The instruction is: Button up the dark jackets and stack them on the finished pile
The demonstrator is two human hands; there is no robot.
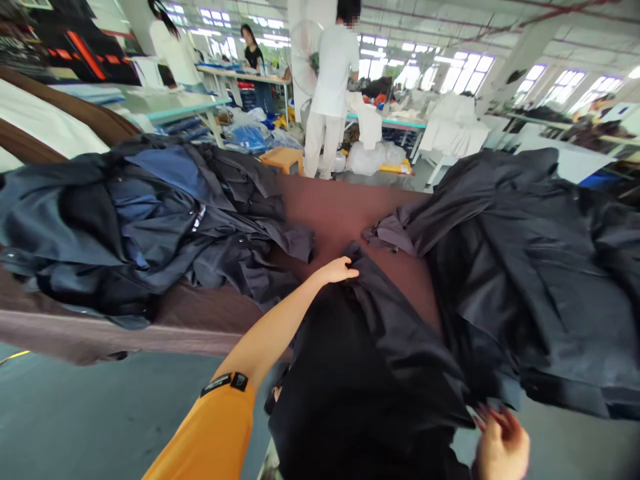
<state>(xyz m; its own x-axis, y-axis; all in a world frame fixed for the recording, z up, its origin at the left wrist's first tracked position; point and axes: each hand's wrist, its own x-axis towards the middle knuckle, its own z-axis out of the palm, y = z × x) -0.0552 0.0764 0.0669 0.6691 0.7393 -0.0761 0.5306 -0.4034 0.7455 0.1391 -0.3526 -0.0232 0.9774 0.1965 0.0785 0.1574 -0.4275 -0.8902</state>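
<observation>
The dark garment (pixel 370 373) looks soft, limp, slippery — the left hand (pixel 338 270) pinches its far edge, the right hand (pixel 501 445) grips its near hem, best held at both.

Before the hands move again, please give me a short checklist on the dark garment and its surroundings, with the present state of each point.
1. Left hand on the dark garment: ok, fingers rest on its far edge.
2. Right hand on the near edge: cannot tell, blurred.
3. Garment flat on the brown table: not ok, the near part hangs over the edge.
4. Apart from the right pile: not ok, they overlap.
5. Apart from the left pile: ok, bare table between.
</observation>
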